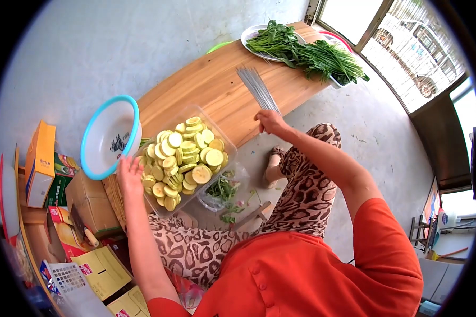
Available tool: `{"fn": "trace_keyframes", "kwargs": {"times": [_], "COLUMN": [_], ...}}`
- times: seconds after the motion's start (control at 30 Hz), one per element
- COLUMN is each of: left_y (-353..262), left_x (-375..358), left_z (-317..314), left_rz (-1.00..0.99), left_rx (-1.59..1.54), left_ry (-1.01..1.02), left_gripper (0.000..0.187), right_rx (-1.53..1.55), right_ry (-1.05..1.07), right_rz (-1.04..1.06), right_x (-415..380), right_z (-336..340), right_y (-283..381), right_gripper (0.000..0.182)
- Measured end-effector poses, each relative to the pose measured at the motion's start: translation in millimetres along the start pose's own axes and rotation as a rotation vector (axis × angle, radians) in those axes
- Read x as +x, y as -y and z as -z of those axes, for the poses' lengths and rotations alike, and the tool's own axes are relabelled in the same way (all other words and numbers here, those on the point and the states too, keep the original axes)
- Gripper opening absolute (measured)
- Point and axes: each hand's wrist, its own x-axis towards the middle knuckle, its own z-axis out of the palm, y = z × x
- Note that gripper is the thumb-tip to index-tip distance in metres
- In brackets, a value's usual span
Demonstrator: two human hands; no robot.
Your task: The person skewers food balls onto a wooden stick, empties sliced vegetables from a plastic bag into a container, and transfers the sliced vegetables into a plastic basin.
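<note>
A bundle of thin metal skewers (257,89) fans out over the wooden table, held near one end by my right hand (270,122), whose fingers are wrapped round it. My left hand (130,173) is open, its fingers extended beside the lower edge of the white basin (107,134) with a blue rim. Just right of that hand, a clear plastic tub (228,138) is heaped with sliced zucchini rounds (170,161). The tub overlaps the table's near edge in this view.
Leafy greens (280,41) lie on a white plate at the table's (195,79) far end, beside a bunch of chives (330,61). Under the tub sits a plastic bag with greens (220,190). Boxes and a wood-handled knife (90,236) crowd the left side.
</note>
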Motion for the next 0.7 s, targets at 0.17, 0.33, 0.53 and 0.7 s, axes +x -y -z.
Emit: {"fn": "trace_keyframes", "kwargs": {"times": [0.17,0.33,0.53,0.7], "left_y": [-26,-28,-6,-3], "left_x": [38,65,100,116], "left_z": [46,77,92,92], "left_rz": [-0.153,0.096,0.249,0.280], "left_rx": [-0.035,-0.181,-0.377,-0.483], "left_ry": [-0.388,-0.600,-0.504,-0.444], "left_gripper": [0.058,0.077,0.065,0.052], "right_rx": [-0.073,-0.236,-0.681,-0.501], "right_ry": [-0.191,-0.158,-0.290,-0.052], "right_rz": [-0.182,-0.210,0.121,0.406], "right_x": [54,70,62,44], "right_z": [30,39,24,-12], "right_y": [-48,-53,-20,3], "right_gripper": [0.022,0.026,0.038,0.035]}}
